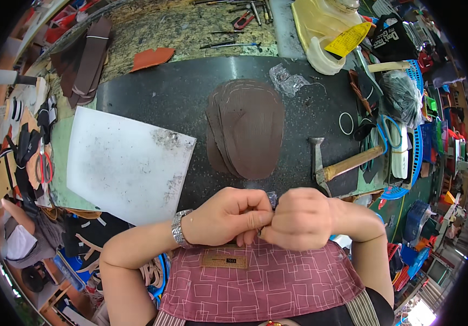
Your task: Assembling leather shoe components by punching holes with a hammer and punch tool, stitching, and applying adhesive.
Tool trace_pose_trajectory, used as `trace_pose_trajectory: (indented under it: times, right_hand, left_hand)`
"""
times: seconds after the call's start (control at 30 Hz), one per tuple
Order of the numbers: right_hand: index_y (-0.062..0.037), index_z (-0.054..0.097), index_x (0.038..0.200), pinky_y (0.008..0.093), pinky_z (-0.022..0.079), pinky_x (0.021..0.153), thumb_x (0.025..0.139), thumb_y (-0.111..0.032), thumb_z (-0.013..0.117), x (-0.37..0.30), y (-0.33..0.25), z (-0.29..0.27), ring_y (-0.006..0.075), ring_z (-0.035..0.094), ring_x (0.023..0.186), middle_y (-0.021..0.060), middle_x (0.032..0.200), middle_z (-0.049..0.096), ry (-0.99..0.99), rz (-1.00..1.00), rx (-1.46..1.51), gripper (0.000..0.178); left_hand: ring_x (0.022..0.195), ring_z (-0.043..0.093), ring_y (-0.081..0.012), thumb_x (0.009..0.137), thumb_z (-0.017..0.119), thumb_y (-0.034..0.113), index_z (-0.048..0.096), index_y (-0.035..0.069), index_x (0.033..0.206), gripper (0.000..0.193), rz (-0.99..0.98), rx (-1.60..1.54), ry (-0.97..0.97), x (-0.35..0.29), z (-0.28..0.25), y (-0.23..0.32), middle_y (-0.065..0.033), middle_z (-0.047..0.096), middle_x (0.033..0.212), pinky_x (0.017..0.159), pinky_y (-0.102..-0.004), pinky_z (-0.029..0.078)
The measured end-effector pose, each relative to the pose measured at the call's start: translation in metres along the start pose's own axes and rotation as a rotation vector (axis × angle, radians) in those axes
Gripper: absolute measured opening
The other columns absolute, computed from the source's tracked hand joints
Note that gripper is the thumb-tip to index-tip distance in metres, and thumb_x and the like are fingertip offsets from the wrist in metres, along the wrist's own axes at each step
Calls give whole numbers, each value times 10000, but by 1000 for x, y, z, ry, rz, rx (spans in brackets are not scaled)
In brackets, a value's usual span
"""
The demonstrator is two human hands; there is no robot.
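My left hand (228,215), with a metal-band watch (180,228) on its wrist, is closed, thumb and fingers pinched together. Close against it, my right hand (302,218) is curled into a fist, slightly blurred. Both are held above the table's near edge, in front of a maroon patterned apron (266,282). A small shiny clear bit (272,198) shows between the knuckles; what the fingers grip is hidden. Just beyond the hands, a stack of dark brown rounded leather-like pieces (251,130) rests on the black work mat (163,89).
A scuffed white board (128,157) lies left of the stack. To the right are a wooden-handled hammer (353,163) and a white ring (346,123). Crumpled clear plastic (288,81), a pale yellow container (326,32) and brown strips (90,60) lie farther back. Red-handled scissors (44,164) are far left.
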State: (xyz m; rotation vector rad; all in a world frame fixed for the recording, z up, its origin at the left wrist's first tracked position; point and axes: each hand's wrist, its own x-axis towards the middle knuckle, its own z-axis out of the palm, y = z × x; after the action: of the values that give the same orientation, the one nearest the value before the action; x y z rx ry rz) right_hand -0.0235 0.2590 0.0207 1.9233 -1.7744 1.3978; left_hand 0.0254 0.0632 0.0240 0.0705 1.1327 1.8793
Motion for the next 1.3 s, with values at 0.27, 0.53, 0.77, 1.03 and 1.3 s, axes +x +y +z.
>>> trace_pose_trajectory:
  times: [0.27,0.53,0.77,1.03,1.3]
  right_hand:
    - [-70,633,785,241,388,499,631,-64,647,9,-7,-9,121,488,636,4,813,538,-94,-155,-348,155]
    - [-22,605,813,262,395,550,700,-91,587,33,-4,-26,140,517,702,43,841,558,-96,-520,-481,133]
    - [-59,560,804,271,405,536,742,-36,628,52,-15,-33,130,509,672,15,797,532,-119,-828,-414,94]
    - [-23,595,865,301,431,494,647,-121,614,31,9,-31,194,527,608,56,744,525,-147,-26,-53,240]
    - [17,619,856,300,445,495,615,-18,650,7,10,-13,208,542,633,80,775,550,6,236,156,245]
  left_hand:
    - [555,564,-77,907,577,179,595,26,880,156,75,213,146,-7,6,6,-16,592,703,490,-220,444]
    - [608,582,-131,885,599,157,586,24,861,135,195,442,-68,-17,2,34,-64,571,741,534,-256,444]
    - [555,542,-97,949,499,199,554,3,830,236,234,365,-455,-4,10,31,-39,538,721,492,-238,438]
    - [630,584,-68,974,439,247,587,-8,949,297,119,204,65,-13,1,20,-36,582,743,557,-206,477]
    - [742,595,-92,756,721,48,652,-19,956,222,311,324,224,-11,-4,0,-81,619,891,628,-213,485]
